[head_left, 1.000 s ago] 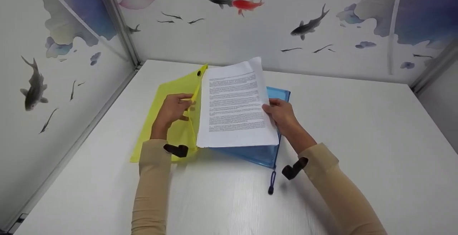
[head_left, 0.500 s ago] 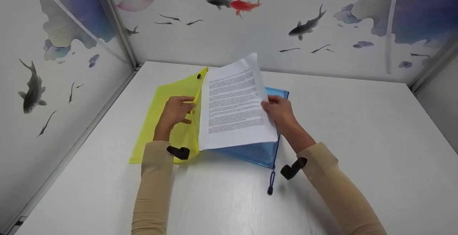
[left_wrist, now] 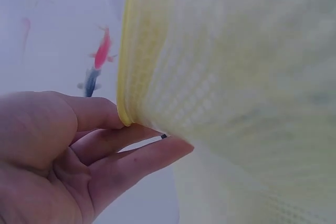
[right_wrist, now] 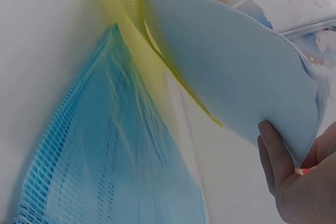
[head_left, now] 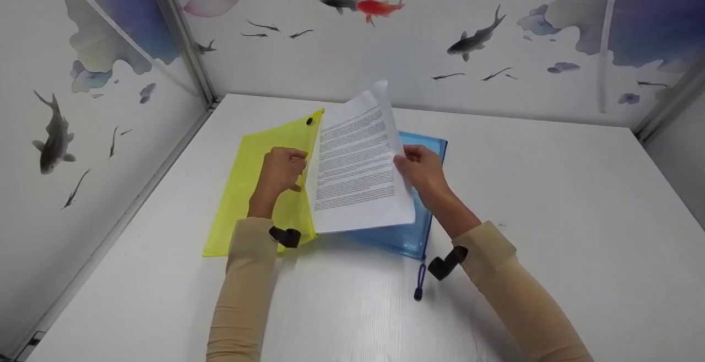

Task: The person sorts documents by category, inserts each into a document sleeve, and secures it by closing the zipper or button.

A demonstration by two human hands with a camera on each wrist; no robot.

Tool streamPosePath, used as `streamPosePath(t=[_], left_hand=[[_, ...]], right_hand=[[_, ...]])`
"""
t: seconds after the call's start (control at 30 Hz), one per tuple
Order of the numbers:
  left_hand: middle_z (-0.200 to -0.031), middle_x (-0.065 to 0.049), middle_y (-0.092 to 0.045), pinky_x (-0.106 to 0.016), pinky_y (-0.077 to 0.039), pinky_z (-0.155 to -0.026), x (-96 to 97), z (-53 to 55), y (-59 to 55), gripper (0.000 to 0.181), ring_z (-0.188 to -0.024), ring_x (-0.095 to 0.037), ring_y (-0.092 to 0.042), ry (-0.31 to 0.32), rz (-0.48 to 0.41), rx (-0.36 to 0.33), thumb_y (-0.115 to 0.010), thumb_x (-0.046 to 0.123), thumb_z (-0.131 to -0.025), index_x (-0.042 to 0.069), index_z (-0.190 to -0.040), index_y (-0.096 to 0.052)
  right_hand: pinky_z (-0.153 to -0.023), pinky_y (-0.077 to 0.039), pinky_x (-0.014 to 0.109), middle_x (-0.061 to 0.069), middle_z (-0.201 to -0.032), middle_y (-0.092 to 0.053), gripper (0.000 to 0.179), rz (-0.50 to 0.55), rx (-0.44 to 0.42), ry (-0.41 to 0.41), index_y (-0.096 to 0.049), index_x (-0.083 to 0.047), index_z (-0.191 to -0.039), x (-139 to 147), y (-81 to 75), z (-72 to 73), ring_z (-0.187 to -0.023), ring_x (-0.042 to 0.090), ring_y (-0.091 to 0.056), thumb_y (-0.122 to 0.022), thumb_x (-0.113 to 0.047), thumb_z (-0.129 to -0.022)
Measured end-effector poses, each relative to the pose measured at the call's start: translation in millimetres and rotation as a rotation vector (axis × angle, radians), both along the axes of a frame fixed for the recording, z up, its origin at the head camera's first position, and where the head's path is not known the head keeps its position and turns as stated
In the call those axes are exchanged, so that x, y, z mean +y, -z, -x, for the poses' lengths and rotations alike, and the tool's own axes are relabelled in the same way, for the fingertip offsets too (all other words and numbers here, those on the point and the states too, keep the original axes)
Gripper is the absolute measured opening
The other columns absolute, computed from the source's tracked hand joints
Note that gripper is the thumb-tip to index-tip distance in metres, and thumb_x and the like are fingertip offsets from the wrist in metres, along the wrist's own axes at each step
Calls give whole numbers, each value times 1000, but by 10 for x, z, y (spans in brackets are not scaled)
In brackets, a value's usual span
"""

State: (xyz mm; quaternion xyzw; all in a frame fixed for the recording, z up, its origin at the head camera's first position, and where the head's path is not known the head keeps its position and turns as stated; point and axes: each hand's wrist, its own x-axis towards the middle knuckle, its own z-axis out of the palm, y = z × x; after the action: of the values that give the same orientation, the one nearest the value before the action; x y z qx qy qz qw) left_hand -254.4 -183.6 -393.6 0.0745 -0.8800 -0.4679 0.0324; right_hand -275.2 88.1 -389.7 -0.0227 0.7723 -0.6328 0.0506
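Observation:
My left hand [head_left: 278, 172] pinches the open edge of a yellow mesh document folder [head_left: 237, 196] with a black snap, holding its mouth up. In the left wrist view, thumb and fingers grip the yellow rim [left_wrist: 127, 61]. My right hand [head_left: 423, 172] pinches the right edge of a printed paper sheaf [head_left: 355, 169], thumb on the printed face. The paper leans up at a slant, its left edge at and partly inside the folder's mouth. In the right wrist view, the back of the paper [right_wrist: 231, 72] is blank, with the fingers [right_wrist: 275, 150] against it.
Beneath the paper lies a blue mesh zipper pouch [head_left: 410, 238], partly covered. Its corded zipper pull [head_left: 419, 282] extends toward the front. All rests on a white table [head_left: 551, 230] bounded by white walls [head_left: 407, 42] with painted fish at the back and left.
The paper has shifted left and tilted more, its left edge further into the yellow folder. My right hand moved left with it; my left hand moved slightly right with the folder's edge.

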Motion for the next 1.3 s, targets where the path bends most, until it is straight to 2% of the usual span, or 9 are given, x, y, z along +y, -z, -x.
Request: streamPosePath(t=[0.17, 0.27, 0.43, 0.57, 0.67, 0.8, 1.03, 1.3], left_hand=[[-119, -13, -62, -30, -57, -56, -22, -32, -21, 33, -101, -24, -62, 20, -11, 46, -49, 16, -92, 7, -121, -59], [-122, -12, -60, -31, -57, -56, -52, -37, -19, 32, -103, -26, -61, 35, -23, 64, -48, 16, -93, 7, -122, -59], [-123, -13, -59, -32, -57, -57, -70, -16, -26, 33, -103, -27, -61, 36, -69, 59, -49, 17, -92, 8, -122, -59], [-123, -13, -59, -32, -57, -58, -65, -4, -35, 34, -105, -26, -61, 30, -89, 44, -49, 17, -92, 7, -123, -58], [-122, -12, -60, -31, -57, -58, -64, -9, -37, 35, -105, -26, -61, 28, -89, 38, -49, 17, -92, 6, -124, -57], [-121, -12, -61, -31, -57, -57, -67, -24, -41, 35, -102, -25, -62, 29, -85, 53, -49, 17, -92, 7, -124, -57], [-124, -12, -59, -31, -57, -57, -38, -17, -50, 36, -102, -25, -62, 36, -109, 60, -49, 18, -92, 7, -126, -56], [-122, -10, -60, -31, -57, -57, -57, -18, -23, 35, -100, -24, -62, 7, -124, 52, -49, 18, -91, 9, -123, -59]], right_hand=[[-78, -55, 31, 9, -112, -58, 37, 26, 2, -45, -49, -12, -126, -54, -31, -8, -92, 22, -63, -55, -24, -91], [-78, -55, 33, 8, -114, -59, 39, 70, -25, -91, -48, -13, -128, -36, -72, -14, -94, 22, -64, -54, -28, -92], [-87, -52, 39, 4, -119, -59, 43, 126, -68, -211, -46, -20, -131, 62, -153, -38, -103, 22, -61, -54, -33, -92], [-88, -52, 41, 3, -123, -57, 45, 96, -41, -298, -45, -25, -134, 137, -197, -88, -106, 23, -61, -55, -34, -91], [-86, -53, 42, 4, -125, -56, 48, 87, -11, -333, -43, -26, -136, 172, -212, -115, -105, 25, -61, -56, -31, -90], [-84, -53, 42, 5, -126, -54, 49, 96, 13, -344, -42, -26, -136, 192, -208, -106, -105, 26, -61, -57, -27, -90], [-83, -54, 41, 6, -125, -55, 49, 89, 28, -304, -42, -26, -136, 237, -189, -85, -103, 26, -62, -58, -23, -90], [-84, -53, 41, 4, -125, -56, 52, 107, -21, -267, -41, -24, -137, 225, -154, -76, -103, 24, -63, -60, -23, -89]])
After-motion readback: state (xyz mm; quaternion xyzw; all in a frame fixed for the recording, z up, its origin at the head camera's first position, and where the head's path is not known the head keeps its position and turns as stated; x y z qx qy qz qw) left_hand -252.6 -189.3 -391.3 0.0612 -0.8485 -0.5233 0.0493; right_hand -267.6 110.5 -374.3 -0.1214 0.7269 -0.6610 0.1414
